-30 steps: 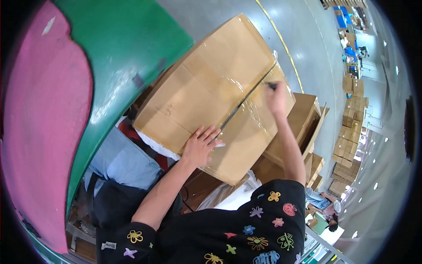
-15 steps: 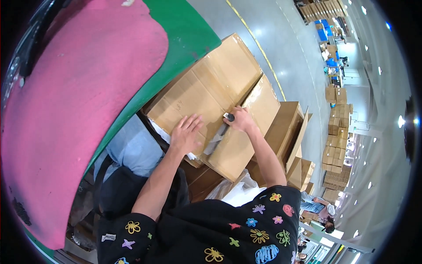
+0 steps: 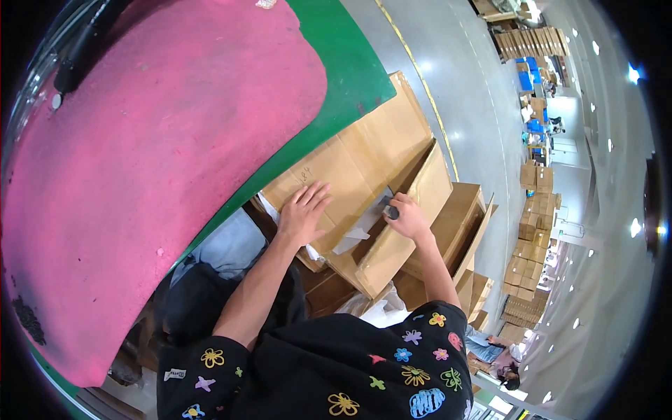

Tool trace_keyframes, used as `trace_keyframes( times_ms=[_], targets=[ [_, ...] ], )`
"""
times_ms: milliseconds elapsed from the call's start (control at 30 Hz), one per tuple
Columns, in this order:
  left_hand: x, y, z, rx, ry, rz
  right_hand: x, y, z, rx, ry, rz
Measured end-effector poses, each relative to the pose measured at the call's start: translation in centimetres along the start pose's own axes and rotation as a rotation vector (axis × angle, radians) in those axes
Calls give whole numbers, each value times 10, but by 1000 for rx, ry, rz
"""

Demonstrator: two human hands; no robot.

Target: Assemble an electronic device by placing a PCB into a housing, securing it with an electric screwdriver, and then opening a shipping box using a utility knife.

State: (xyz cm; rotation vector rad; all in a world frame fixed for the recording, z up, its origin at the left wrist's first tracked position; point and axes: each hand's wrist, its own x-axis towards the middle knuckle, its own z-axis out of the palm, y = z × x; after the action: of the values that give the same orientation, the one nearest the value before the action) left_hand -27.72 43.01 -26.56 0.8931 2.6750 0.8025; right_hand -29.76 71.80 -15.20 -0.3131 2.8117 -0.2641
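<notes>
A large brown cardboard box (image 3: 350, 164) sits beside the table, with its right-hand flap (image 3: 413, 217) raised and a gap along the seam. White paper or plastic (image 3: 355, 236) shows through that gap. My left hand (image 3: 302, 217) rests flat on the box's left flap, fingers spread. At the raised flap's inner edge, my right hand (image 3: 407, 218) is closed round a small dark tool with a rounded end (image 3: 390, 211). The tool's kind is hard to make out, as my fingers cover most of it.
A table with a green top (image 3: 353, 59) and pink mat (image 3: 175, 126) fills the left side. Another open carton (image 3: 455, 220) stands right of the box. Clear plastic wrapping (image 3: 381, 308) lies near my body. Farther off are stacked cartons (image 3: 535, 231) and a person (image 3: 500, 360).
The right flap has lifted and the gap has widened, showing more of the inside. My right hand has moved slightly right and down with the dark tool. The whole view has shifted.
</notes>
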Motion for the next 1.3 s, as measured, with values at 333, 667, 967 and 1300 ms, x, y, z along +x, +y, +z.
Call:
trace_keyframes(
  times_ms=[333,667,967,1300],
  targets=[
    [10,9,3,21,-44,-14,23,2,72,-222,-154,84],
    [8,20,-10,-20,-107,-77,-55,-26,29,212,517,48],
    [11,89,26,-610,-493,-183,37,88,-16,209,417,640],
    [4,81,48,-547,-114,296,77,241,-69,-63,245,634]
  ],
)
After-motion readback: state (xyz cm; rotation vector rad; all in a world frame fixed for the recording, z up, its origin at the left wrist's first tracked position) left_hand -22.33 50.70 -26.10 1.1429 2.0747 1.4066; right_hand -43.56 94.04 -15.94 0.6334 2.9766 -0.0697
